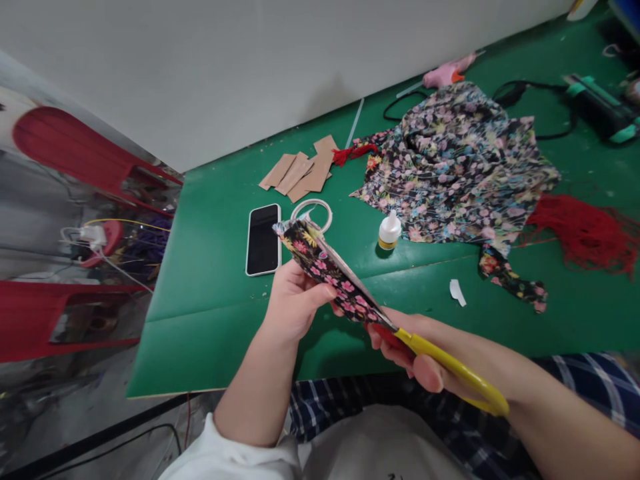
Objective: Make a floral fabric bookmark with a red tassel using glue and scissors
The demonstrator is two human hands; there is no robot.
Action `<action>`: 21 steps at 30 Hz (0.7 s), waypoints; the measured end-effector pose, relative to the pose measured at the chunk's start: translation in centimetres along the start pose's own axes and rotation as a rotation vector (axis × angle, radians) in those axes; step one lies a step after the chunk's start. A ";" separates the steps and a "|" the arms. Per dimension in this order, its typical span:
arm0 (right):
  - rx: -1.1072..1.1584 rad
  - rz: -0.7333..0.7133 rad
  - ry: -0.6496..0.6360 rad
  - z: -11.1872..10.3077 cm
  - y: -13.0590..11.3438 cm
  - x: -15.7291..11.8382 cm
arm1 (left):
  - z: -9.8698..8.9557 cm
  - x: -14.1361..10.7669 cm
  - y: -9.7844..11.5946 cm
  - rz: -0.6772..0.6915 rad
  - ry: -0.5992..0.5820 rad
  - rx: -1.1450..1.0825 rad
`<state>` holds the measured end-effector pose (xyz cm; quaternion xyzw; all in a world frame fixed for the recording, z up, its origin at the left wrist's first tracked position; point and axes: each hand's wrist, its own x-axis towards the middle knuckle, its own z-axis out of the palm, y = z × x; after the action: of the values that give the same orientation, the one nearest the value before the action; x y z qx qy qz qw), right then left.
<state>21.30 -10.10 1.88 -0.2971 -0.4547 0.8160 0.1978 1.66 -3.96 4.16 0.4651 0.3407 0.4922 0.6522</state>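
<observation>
My left hand [299, 299] is closed on a narrow folded strip of black floral fabric [327, 273], its thumb pressed on the near side. In my right hand [417, 350] is a pair of scissors [445, 360] with a yellow and a red handle. The blades point up and left along the upper edge of the strip. Whether the cloth lies between them I cannot tell. Just beyond the strip's far end is a pale ring of tape or similar [327, 217], partly hidden by the cloth.
On the green table [200, 300] lie a smartphone [264, 240], brown cardboard pieces [300, 170], a small white-capped bottle [389, 230], a paper scrap [457, 293], a large floral cloth [460, 160], red threads [583, 230] and a pink glue gun [447, 71]. Red chairs [75, 150] stand left.
</observation>
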 end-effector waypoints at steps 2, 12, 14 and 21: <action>0.108 0.048 0.032 0.1 -0.2 0.0 | 0.0 0.0 0.0 -0.006 -0.001 -0.005; 0.354 0.102 0.052 0.2 -0.3 0.4 | -0.1 0.2 -0.1 0.009 -0.042 -0.046; 0.348 0.117 0.065 0.2 -0.3 0.4 | -0.2 0.2 -0.1 0.017 -0.050 -0.047; 0.273 0.207 0.154 0.5 -1.0 -0.5 | 0.1 0.3 -0.1 0.052 0.008 0.009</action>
<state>21.40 -10.18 3.09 -0.3745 -0.2902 0.8609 0.1854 1.86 -3.67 4.08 0.4748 0.3335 0.5093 0.6356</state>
